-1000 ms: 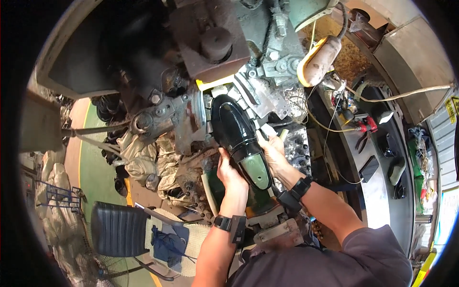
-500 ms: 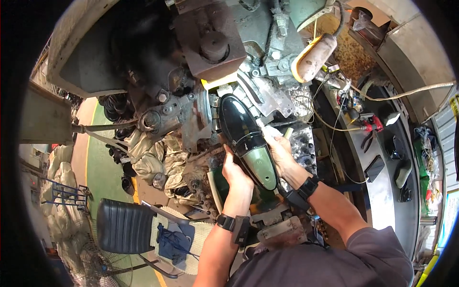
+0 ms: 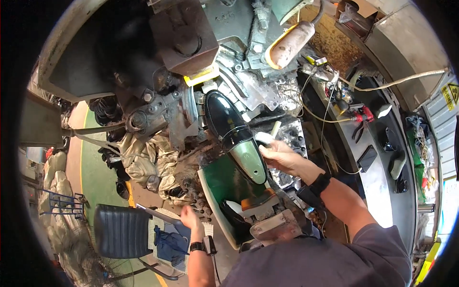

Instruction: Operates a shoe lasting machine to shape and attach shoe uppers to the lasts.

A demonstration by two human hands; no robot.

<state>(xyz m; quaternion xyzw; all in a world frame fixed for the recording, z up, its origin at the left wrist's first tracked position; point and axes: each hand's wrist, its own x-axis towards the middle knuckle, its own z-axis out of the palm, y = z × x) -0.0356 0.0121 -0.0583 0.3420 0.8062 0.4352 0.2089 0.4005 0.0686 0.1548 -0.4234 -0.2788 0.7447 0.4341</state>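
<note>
A glossy black shoe upper [image 3: 224, 115] sits over a green shoe last [image 3: 248, 160], sole side away from me, with its toe toward the machine [image 3: 186, 112]. My right hand [image 3: 282, 155] is beside the last's heel end. Its fingers are closed on a small white rounded piece [image 3: 263, 137] whose kind I cannot make out. Lower left, my left hand [image 3: 191, 219] is apart from the shoe, beside several small knobs [image 3: 203, 206] on the machine's side. Its fingers are curled, and whatever they may hold is hidden.
An open green bin [image 3: 213, 179] stands below the last. A hanging lamp [image 3: 289, 45] is at upper right. The right-hand bench [image 3: 375, 191] carries red-handled pliers [image 3: 361, 119], a phone [image 3: 367, 159] and cables. A black chair [image 3: 122, 230] and pale sacks [image 3: 138, 160] are at left.
My left hand has let go of the last's side and moved down left to the knobs. My right hand has shifted slightly along the last. The view has shifted, uncovering the green bin.
</note>
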